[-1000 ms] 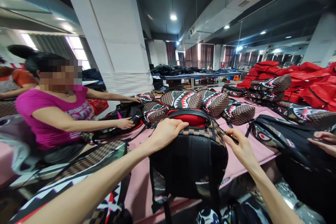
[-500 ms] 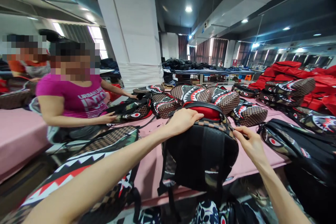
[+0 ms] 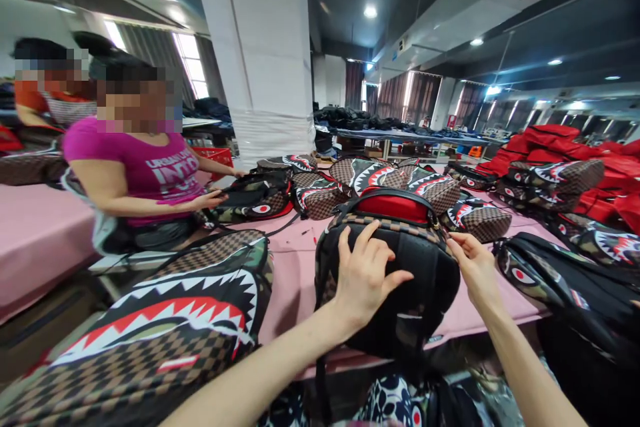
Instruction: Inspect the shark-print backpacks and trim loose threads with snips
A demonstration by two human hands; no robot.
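A black backpack [image 3: 425, 273] with a checkered brown band and a red top stands at the near edge of the pink table [image 3: 295, 287]. My left hand [image 3: 367, 277] lies on its black back panel with the fingers spread flat. My right hand [image 3: 475, 267] is at the backpack's upper right edge, fingers pinched together on something small there, perhaps a zipper pull; I cannot make it out.
Several shark-mouth checkered backpacks [image 3: 380, 180] lie behind, and one large one [image 3: 165, 327] lies at my left. A person in a pink shirt [image 3: 145, 173] handles a bag [image 3: 250, 197] across the table. Red bags [image 3: 560, 147] pile at the right, a dark bag [image 3: 565, 280] beside them. A white pillar [image 3: 265, 53] stands behind.
My left hand slid from the backpack's red top down onto its black back panel and spread out. The view shifted left, and my right hand stayed at the upper right edge.
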